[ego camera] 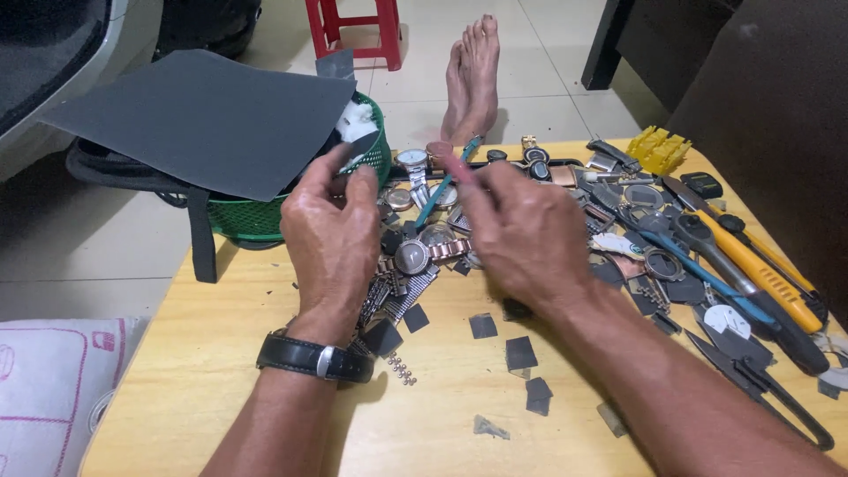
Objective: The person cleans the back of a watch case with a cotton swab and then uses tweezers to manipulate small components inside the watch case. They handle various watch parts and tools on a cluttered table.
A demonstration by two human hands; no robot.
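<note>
The wooden surface (221, 389) carries a wide scatter of watch parts, and at its far left edge stands a green basket (265, 216). Over the basket spreads a large dark sheet of sandpaper (203, 119), held up at its near corner by the left hand (331, 234); the grip there is a narrow pinch of thumb and fingers on the sheet's edge. The sheet looks thin, light and floppy, with a gritty face that should not slip, so it is best taken by an edge or corner, as here, and would crease if squeezed. The right hand (526, 234) holds a slim pinkish stick (450, 159) between closed fingertips; it seems light and stiff. Below the hands lie a rose-coloured watch (415, 256) and small cut dark squares (521, 353). A yellow knife (764, 274) lies at the right.
</note>
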